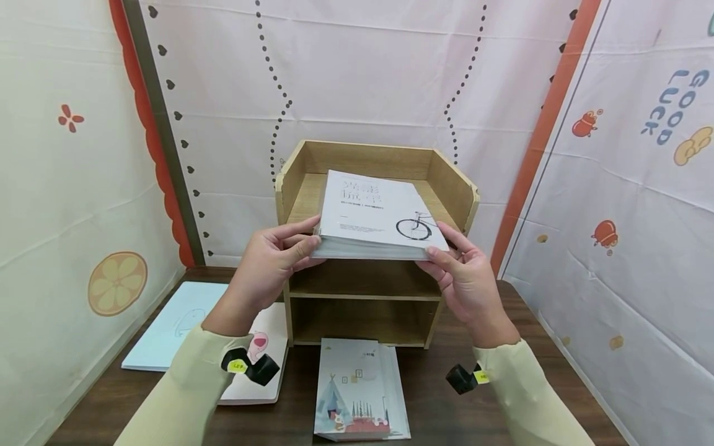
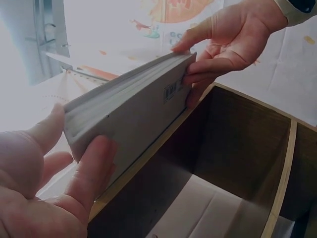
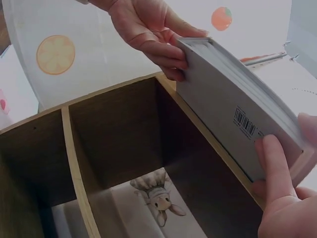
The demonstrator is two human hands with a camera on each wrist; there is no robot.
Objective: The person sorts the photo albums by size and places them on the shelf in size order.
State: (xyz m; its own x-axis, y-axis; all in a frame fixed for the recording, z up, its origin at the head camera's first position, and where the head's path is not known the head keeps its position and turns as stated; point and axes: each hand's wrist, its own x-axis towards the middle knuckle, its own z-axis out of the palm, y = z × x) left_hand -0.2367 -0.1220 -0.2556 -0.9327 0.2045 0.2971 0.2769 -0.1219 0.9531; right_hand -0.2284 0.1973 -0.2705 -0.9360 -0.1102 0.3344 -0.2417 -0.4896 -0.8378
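A thick white book (image 1: 379,214) with a bicycle wheel on its cover is held in both hands above the top tier of a wooden shelf unit (image 1: 368,152). My left hand (image 1: 273,254) pinches its near left corner, thumb on top and fingers beneath. At the near right corner, my right hand (image 1: 460,272) grips it the same way. The right wrist view shows the book's underside with a barcode (image 3: 245,121), close over the shelf's front edge. In the left wrist view the page edges (image 2: 124,89) face up between the left fingers (image 2: 91,163) and the right hand.
Below the top tier are compartments; one shows a white surface with a rabbit drawing (image 3: 161,203). A book with a tent picture (image 1: 351,390) lies atop another in front of the unit. To the left lie a light blue book (image 1: 173,328) and a white one (image 1: 259,378).
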